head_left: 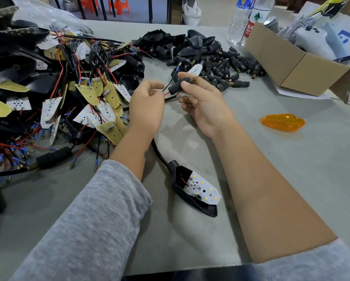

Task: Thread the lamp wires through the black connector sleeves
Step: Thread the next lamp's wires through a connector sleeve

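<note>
My right hand [200, 100] holds a black connector sleeve [176, 87] with a brass threaded end between thumb and fingers, above the table centre. My left hand [146, 104] pinches thin red and black wires [166, 92] right at the sleeve's open end. Those wires come out of a black cable [159, 153] that runs under my left wrist down to a black lamp housing [192, 197] with a white LED board [203, 188], lying near the front between my forearms.
A tangled heap of LED boards and wires [69, 94] fills the left side. Loose black sleeves [226, 67] and housings [180, 44] lie at the back. A cardboard box [291, 65], two water bottles [245, 19] and an orange lens [282, 122] are at the right.
</note>
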`<action>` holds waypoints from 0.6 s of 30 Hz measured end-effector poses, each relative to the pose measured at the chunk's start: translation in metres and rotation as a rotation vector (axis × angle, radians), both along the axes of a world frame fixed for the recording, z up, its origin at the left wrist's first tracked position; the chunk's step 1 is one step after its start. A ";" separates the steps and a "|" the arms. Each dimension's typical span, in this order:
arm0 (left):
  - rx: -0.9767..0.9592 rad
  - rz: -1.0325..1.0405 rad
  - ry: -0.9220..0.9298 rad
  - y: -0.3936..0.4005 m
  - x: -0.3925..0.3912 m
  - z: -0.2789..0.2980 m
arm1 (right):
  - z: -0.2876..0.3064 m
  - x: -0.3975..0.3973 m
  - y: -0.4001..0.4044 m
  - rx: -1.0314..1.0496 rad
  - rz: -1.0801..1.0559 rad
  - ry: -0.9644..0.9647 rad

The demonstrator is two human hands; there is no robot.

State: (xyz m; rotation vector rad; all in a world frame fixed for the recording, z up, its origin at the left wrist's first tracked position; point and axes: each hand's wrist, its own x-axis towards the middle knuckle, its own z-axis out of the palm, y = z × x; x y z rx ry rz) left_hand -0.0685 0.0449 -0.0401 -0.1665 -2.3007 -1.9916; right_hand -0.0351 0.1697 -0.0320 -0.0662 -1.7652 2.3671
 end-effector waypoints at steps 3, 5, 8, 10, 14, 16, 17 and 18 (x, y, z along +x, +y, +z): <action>-0.046 -0.017 0.042 -0.001 0.000 -0.001 | 0.000 0.000 -0.001 -0.022 -0.022 -0.006; -0.078 -0.018 0.072 0.000 0.000 -0.002 | 0.000 0.000 -0.001 -0.042 -0.054 -0.016; -0.036 -0.019 0.086 0.000 0.001 -0.002 | 0.000 -0.002 -0.003 -0.023 -0.104 -0.046; 0.010 -0.020 0.096 -0.001 0.002 -0.002 | 0.000 -0.003 -0.004 0.034 -0.119 -0.060; 0.061 -0.027 0.088 0.000 0.002 -0.002 | 0.003 -0.004 -0.004 -0.002 -0.089 -0.091; 0.064 -0.037 0.076 0.000 0.001 -0.002 | 0.003 -0.004 -0.002 -0.039 -0.078 -0.082; 0.066 -0.046 0.073 -0.001 0.001 -0.002 | 0.002 -0.004 -0.001 -0.032 -0.079 -0.072; 0.066 -0.053 0.071 0.000 0.001 -0.002 | 0.002 -0.004 -0.001 -0.014 -0.081 -0.060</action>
